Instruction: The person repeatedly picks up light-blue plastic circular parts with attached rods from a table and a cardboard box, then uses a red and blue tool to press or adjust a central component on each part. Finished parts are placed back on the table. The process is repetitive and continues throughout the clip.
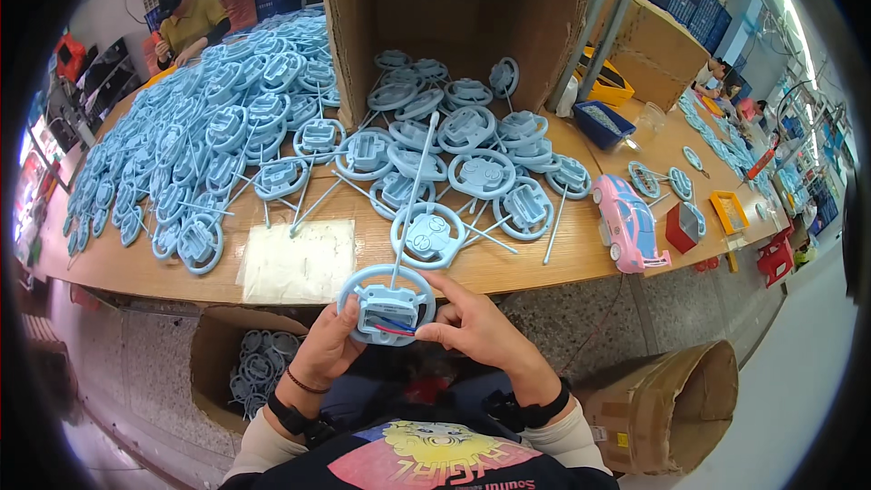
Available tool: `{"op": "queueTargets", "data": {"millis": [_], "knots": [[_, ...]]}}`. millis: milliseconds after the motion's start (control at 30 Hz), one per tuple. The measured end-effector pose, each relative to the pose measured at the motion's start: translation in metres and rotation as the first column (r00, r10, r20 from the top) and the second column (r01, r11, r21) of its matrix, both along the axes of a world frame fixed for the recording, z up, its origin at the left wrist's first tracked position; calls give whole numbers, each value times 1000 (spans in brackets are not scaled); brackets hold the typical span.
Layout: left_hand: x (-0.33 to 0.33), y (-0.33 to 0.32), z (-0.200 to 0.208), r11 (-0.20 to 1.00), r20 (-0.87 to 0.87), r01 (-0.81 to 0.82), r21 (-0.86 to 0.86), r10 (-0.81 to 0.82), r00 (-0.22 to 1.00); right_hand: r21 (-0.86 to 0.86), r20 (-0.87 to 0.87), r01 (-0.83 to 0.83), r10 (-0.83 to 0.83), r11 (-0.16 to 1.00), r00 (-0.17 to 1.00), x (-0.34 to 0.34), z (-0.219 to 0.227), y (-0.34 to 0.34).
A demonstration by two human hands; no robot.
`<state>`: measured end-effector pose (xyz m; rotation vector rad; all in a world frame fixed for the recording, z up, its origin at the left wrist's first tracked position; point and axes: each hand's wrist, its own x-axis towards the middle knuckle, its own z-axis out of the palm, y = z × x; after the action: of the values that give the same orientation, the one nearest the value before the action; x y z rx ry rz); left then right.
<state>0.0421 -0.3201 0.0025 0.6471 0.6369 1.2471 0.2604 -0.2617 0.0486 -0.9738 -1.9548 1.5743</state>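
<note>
A light blue toy steering wheel [386, 298] with a long thin stem is held in front of me over the table's near edge, its open back facing up. My left hand [328, 342] is closed on the wheel's left rim, thumb on top. My right hand [474, 325] grips the right side, its thumb by the red and blue wires [392, 328] in the rectangular recess. The stem points away from me over another blue wheel [426, 234] on the table. Fingers under the wheel are hidden.
A big heap of blue wheels [227, 118] covers the table's left. More lie before an upright cardboard box [472, 9]. A pale sheet [298, 260] lies near the edge. To the right are a pink toy car [624, 225] and small bins. Cartons [658, 408] stand below. Other people sit farther off.
</note>
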Motion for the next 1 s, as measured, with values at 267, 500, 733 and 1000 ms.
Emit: {"op": "queueTargets", "data": {"millis": [267,500,733,1000], "knots": [[-24,-15,6,995,-183,-76,62,86,979,16,35,-77,76,997,996,-19,-10,-5],[-187,-116,24,965,-747,-250,-80,108,656,205,129,97,-125,974,984,1,-21,14],[-178,-118,15,957,-856,-268,-108,47,514,681,261,156,-436,715,861,-26,-39,38],[-49,-12,14,978,-416,201,-56,-206,886,536,-10,311,-362,785,932,-30,7,8]]}}
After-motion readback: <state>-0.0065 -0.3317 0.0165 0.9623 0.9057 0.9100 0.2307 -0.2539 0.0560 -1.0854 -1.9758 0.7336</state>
